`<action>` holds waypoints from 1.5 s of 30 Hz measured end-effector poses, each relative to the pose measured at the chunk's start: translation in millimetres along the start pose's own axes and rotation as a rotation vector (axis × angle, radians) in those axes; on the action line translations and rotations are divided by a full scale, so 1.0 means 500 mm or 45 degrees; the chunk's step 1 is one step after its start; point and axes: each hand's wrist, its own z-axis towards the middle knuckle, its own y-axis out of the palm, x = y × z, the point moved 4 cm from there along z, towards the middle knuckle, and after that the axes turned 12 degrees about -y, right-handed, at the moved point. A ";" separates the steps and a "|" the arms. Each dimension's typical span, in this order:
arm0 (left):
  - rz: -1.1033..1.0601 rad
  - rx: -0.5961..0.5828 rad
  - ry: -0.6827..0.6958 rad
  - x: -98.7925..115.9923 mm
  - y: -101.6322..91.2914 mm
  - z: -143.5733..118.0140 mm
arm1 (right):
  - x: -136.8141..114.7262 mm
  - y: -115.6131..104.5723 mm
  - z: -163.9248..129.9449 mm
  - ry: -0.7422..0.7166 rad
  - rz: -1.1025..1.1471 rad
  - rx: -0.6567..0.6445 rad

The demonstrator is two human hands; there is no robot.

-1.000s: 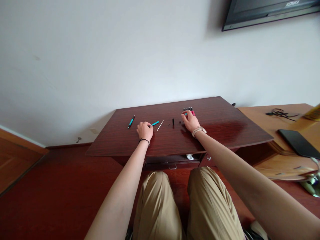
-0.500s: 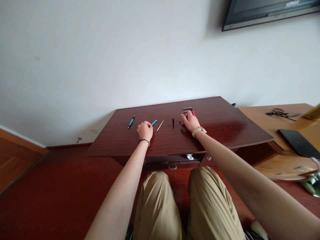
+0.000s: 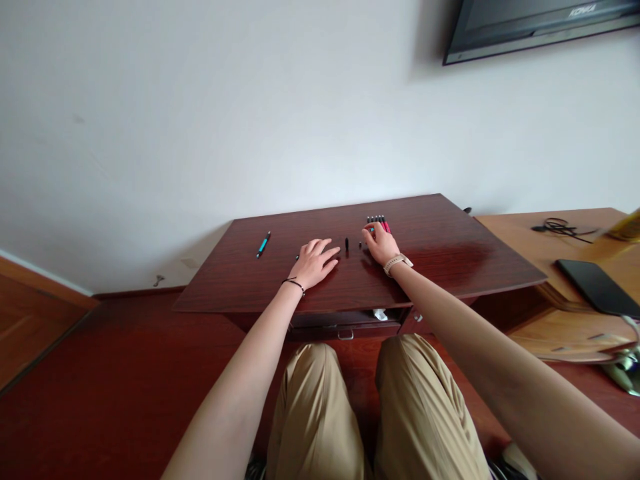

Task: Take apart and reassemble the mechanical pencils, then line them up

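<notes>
My left hand (image 3: 314,264) is open, palm down, its fingers spread low over the middle of the dark wooden table (image 3: 240,287). It covers the spot where a blue pen barrel and a thin white refill were lying; only a small dark end shows beside it. Just past its fingertips stands a short black pen part (image 3: 347,244), with a tiny dark piece (image 3: 361,245) to its right. My right hand (image 3: 382,247) rests loosely curled at the near end of a row of pens (image 3: 385,223), with a gap between thumb and index finger. A blue-and-black pen (image 3: 263,245) lies at the left.
A lower wooden desk (image 3: 520,230) adjoins on the right, carrying a black cable (image 3: 563,227) and a dark phone-like slab (image 3: 597,285). A wall-mounted television (image 3: 540,30) hangs upper right. Below the tabletop is a drawer handle (image 3: 345,335).
My left hand has moved right and its fingers have spread, leaving the blue barrel it was touching. The barrel and white refill are now hidden beneath it. My right hand stays put.
</notes>
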 end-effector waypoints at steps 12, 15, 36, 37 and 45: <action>0.029 -0.046 0.005 -0.012 0.024 0.013 | -0.001 -0.001 -0.001 -0.002 0.014 -0.005; -0.007 -0.009 0.006 -0.016 0.025 0.012 | -0.003 -0.001 -0.001 0.006 0.016 -0.012; -0.113 0.149 -0.265 -0.038 0.005 0.013 | 0.002 0.000 -0.001 0.013 0.027 -0.015; -0.141 0.210 -0.398 -0.055 0.002 0.014 | 0.002 0.000 -0.001 0.014 0.025 -0.013; -0.291 0.305 -1.049 -0.147 0.013 0.004 | 0.003 0.002 -0.001 0.007 0.016 -0.012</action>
